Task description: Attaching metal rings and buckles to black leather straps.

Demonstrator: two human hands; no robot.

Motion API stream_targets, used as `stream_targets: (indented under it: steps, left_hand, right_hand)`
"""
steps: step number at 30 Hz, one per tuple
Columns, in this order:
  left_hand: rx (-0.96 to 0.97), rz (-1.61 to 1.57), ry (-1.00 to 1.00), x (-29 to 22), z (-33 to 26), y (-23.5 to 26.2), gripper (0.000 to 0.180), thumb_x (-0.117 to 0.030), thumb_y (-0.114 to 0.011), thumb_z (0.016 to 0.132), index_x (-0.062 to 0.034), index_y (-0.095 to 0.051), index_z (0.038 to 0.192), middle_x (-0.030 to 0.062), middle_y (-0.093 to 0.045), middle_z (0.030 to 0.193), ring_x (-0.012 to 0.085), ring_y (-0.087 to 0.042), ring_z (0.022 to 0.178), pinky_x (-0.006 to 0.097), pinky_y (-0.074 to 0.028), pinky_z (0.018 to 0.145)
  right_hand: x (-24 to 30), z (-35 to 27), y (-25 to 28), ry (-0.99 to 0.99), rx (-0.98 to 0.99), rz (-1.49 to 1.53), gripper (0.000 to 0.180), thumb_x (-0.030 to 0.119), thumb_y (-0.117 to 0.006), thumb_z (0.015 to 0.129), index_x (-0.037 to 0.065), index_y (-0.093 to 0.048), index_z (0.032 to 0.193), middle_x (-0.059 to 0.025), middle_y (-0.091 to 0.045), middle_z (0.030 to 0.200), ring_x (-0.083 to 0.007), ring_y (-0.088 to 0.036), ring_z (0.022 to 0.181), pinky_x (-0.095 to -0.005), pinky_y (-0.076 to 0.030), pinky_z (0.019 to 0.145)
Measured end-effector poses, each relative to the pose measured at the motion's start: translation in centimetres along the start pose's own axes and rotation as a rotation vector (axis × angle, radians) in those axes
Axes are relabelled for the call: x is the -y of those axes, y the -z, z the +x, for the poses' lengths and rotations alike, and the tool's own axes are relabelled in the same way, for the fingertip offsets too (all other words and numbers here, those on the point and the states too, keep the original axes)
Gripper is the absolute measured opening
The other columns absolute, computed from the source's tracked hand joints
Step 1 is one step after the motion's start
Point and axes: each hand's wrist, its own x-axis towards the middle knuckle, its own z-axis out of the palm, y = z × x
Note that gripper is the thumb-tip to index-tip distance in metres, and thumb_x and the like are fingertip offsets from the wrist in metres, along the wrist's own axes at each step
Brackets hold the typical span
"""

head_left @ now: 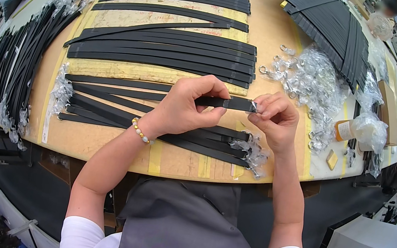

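Observation:
A flat black strap (240,105) is stretched between my hands above the near part of the table. My left hand (192,103), with a beaded bracelet at the wrist, is closed round the strap, thumb below and fingers above. At the strap's right end my right hand (275,117) pinches the tip, where a small shiny clear bit shows; the fingers hide most of it. Beneath my hands lie several black straps (205,145), with plastic-wrapped metal fittings (255,154) at their right ends and a similar wrapped bunch (62,92) at the left.
Rows of black straps (169,47) lie on a yellow-taped board beyond my hands. To the right spreads a heap of plastic-wrapped metal hooks (319,73), below a big strap stack (327,24). More straps (22,55) hang over the left edge. A yellow block (332,159) sits near the right edge.

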Motion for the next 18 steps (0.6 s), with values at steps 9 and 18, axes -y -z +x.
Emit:
stream_targets:
  steps: [9, 18]
  left_hand:
    - [-0.024, 0.041, -0.036, -0.1, -0.2, -0.3, 0.021, -0.002, -0.076, 0.085, -0.0013, -0.067, 0.104, -0.0029, -0.063, 0.090, -0.0007, -0.045, 0.067, 0.017, -0.038, 0.058]
    - [-0.029, 0.007, -0.139, 0.1, -0.3, -0.9, 0.021, -0.003, -0.081, 0.082, -0.0003, -0.072, 0.101, 0.0020, -0.071, 0.093, 0.0027, -0.061, 0.075, 0.019, -0.047, 0.062]
  right_hand:
    - [-0.3, -0.3, -0.5, 0.257, 0.024, -0.318, 0.031, -0.015, -0.082, 0.075, 0.008, -0.062, 0.081, -0.0044, -0.065, 0.092, -0.0208, -0.068, 0.097, -0.0326, -0.056, 0.082]
    - [0.4, 0.2, -1.8, -0.257, 0.106, 0.207, 0.036, -0.009, -0.075, 0.088, 0.005, -0.053, 0.113, -0.0115, -0.065, 0.113, -0.0186, -0.065, 0.110, -0.0352, -0.053, 0.101]
